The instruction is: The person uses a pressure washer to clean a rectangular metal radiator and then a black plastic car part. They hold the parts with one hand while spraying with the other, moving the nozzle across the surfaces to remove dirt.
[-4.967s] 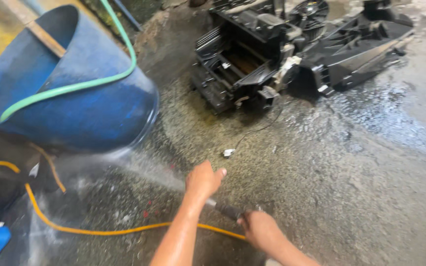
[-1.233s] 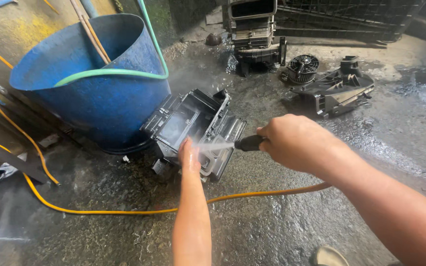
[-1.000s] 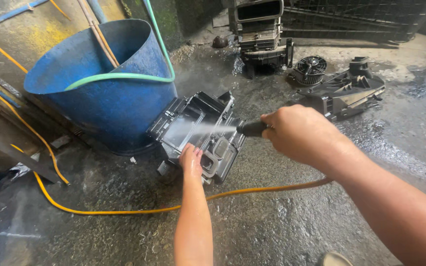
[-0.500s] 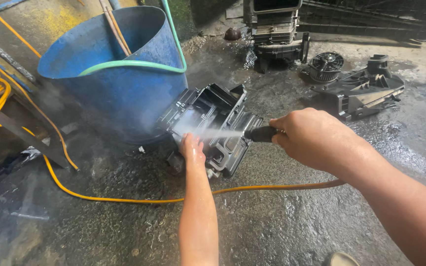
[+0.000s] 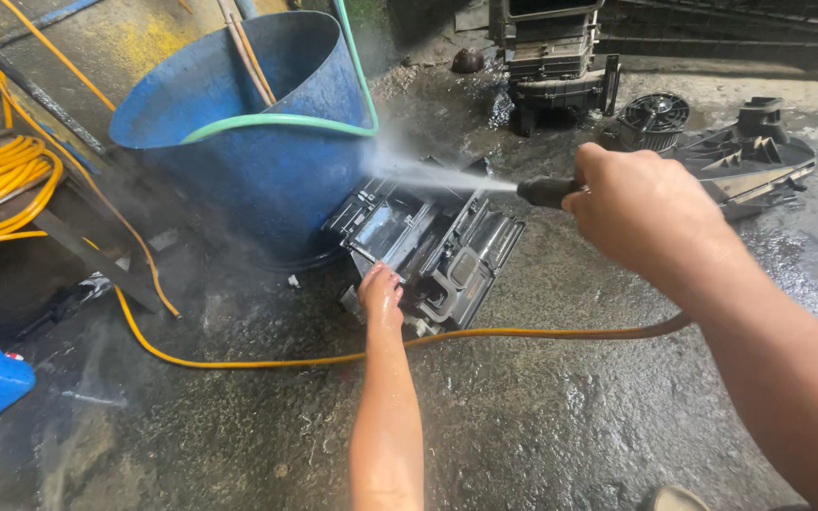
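Head view: right hand [image 5: 641, 203] wrapped tight round a black spray nozzle [image 5: 546, 192], jet hitting the far top edge of a black plastic housing [image 5: 428, 241] lying on wet concrete, just right of a tilted blue barrel [image 5: 257, 161]. Left hand [image 5: 381, 293] gripping the housing's near edge. Orange hose [image 5: 267, 360] trailing nearby.
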